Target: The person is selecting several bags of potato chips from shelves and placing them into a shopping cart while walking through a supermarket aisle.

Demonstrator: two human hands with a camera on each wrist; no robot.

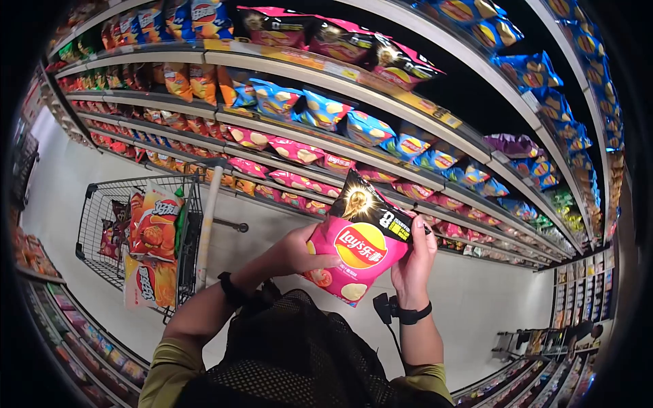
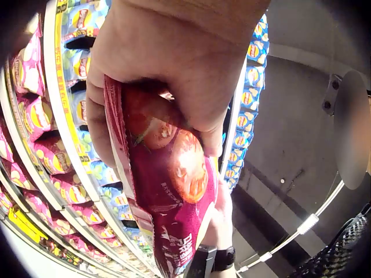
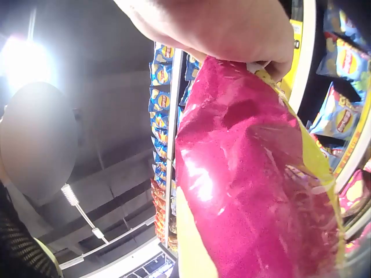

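I hold a pink and black bag of crisps (image 1: 357,241) in front of my chest with both hands. My left hand (image 1: 299,251) grips its left edge, thumb across the front. My right hand (image 1: 416,255) grips its right edge near the black top. The left wrist view shows the bag (image 2: 174,191) from below, with tomato pictures, my left hand's fingers (image 2: 168,75) curled round its edge. From the right wrist the bag (image 3: 249,185) fills the frame, pinched at the top by my right hand (image 3: 243,35).
Long shelves (image 1: 354,88) of crisp bags run across in front of me, pink, blue and orange. A shopping trolley (image 1: 146,234) with several bags of crisps in it stands to my left, its handle (image 1: 207,228) near my left arm. Pale floor lies beyond.
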